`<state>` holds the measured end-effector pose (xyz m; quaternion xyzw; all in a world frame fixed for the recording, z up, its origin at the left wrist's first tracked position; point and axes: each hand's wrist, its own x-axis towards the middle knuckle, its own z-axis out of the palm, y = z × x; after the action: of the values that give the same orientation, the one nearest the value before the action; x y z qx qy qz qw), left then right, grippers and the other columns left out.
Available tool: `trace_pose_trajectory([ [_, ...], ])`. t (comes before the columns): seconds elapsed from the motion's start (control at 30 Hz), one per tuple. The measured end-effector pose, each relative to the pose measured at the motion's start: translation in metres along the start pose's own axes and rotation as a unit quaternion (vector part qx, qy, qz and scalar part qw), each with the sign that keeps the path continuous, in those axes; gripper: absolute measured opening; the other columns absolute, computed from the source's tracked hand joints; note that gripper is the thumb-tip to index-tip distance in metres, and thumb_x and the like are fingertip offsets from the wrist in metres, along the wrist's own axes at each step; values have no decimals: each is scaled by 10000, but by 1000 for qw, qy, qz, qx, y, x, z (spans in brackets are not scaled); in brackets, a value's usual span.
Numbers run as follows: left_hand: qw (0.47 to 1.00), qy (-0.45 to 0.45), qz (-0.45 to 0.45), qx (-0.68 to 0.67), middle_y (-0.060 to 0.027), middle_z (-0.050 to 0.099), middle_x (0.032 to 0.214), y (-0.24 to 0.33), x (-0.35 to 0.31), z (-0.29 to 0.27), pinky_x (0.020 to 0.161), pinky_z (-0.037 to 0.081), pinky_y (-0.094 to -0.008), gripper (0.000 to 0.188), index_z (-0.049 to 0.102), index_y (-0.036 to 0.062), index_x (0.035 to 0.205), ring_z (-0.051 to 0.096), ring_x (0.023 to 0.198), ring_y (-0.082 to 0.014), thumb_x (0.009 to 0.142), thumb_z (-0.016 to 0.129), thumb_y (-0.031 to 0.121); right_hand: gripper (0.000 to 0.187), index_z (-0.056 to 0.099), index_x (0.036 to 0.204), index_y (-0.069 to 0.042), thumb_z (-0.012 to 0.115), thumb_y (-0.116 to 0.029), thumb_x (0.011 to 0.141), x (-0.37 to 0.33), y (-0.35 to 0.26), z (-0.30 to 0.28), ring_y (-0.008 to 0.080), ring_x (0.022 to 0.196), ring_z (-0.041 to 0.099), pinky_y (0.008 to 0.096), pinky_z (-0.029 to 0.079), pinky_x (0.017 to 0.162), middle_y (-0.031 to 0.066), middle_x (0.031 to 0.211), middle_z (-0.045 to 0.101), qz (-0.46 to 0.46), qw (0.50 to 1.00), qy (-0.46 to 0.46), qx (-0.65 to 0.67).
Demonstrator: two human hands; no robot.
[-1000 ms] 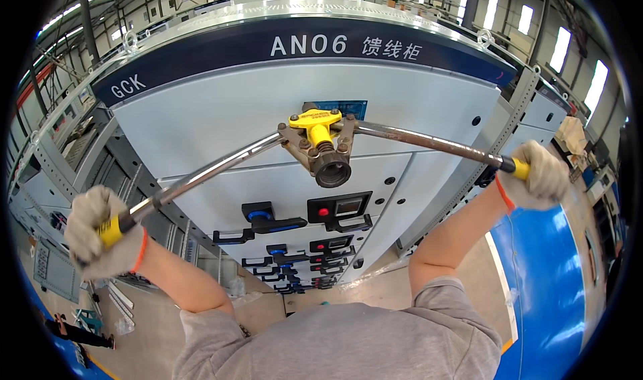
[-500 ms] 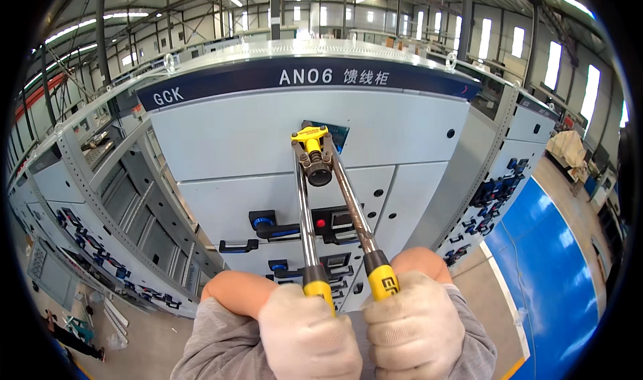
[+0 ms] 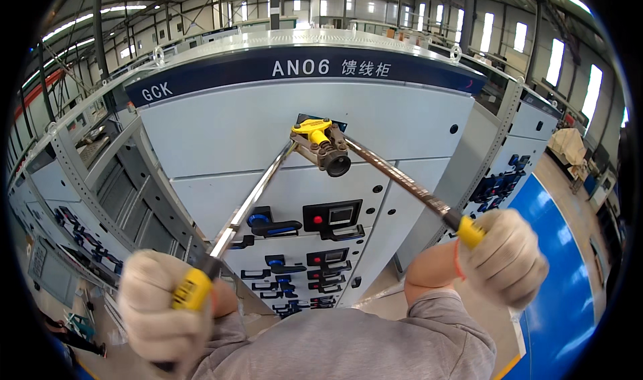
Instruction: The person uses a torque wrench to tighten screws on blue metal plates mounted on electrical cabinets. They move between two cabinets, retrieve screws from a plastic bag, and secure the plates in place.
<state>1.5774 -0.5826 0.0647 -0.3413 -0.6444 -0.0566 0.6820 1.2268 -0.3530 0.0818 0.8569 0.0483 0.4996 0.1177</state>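
A long-handled hand riveter (image 3: 313, 131) with a yellow head and two metal lever arms stands in front of the grey switchgear cabinet (image 3: 221, 129). Its head covers most of a small dark plate (image 3: 342, 125) on the upper panel; whether the nose touches it is hidden. My left hand (image 3: 157, 310), in a white knit glove and slightly blurred, is wrapped round the yellow grip of the left lever. Gloved as well, my right hand (image 3: 507, 259) grips the end of the right lever. The levers are spread wide apart in a V.
Rotary handles (image 3: 271, 224) and a meter panel with a red button (image 3: 333, 216) project from the cabinet front below the tool. An open cabinet frame (image 3: 127, 199) stands at left, another cabinet (image 3: 519, 142) at right. Blue flooring (image 3: 556, 259) lies beyond my right arm.
Both hands have swung outward from close together, spreading the levers wide. The riveter's head stays at the dark plate, its round black end turned slightly to the right and higher.
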Motion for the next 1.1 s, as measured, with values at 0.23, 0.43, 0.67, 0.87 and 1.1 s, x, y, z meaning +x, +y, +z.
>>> trace_pose_trajectory([
  [0.23,897,307,-214,-235,51,425,541,-86,-44,-113,621,222,-320,326,376,218,530,272,620,-132,729,590,360,319,492,605,-201,501,-153,921,-72,77,-93,79,412,477,249,491,510,-48,483,488,31,911,351,216],
  [0.43,887,356,-259,-140,6,444,605,-115,-63,-155,635,244,-330,296,373,188,611,281,649,-144,805,546,328,339,505,586,-196,488,-201,924,-73,94,-122,84,390,480,247,489,476,-47,454,476,33,903,348,250],
  [0.67,943,289,-118,-117,93,463,620,-38,-65,-126,643,244,-314,269,395,259,583,313,570,-90,730,619,278,363,523,554,-195,591,-110,900,-43,59,-77,28,390,502,185,476,410,-77,464,511,-66,931,308,185],
  [0.87,979,152,133,2,-31,592,688,-13,-15,5,483,365,-270,87,643,79,738,522,559,-146,797,668,138,227,560,635,-145,629,-70,838,-12,73,36,80,474,571,249,522,466,-22,564,566,-128,972,134,142],
  [1.1,992,-80,54,79,2,445,656,33,-30,48,418,277,-274,170,546,42,672,365,476,-115,585,617,-86,101,571,714,-76,610,-62,806,35,66,127,180,542,597,356,545,529,70,656,600,-59,996,-70,-14],
])
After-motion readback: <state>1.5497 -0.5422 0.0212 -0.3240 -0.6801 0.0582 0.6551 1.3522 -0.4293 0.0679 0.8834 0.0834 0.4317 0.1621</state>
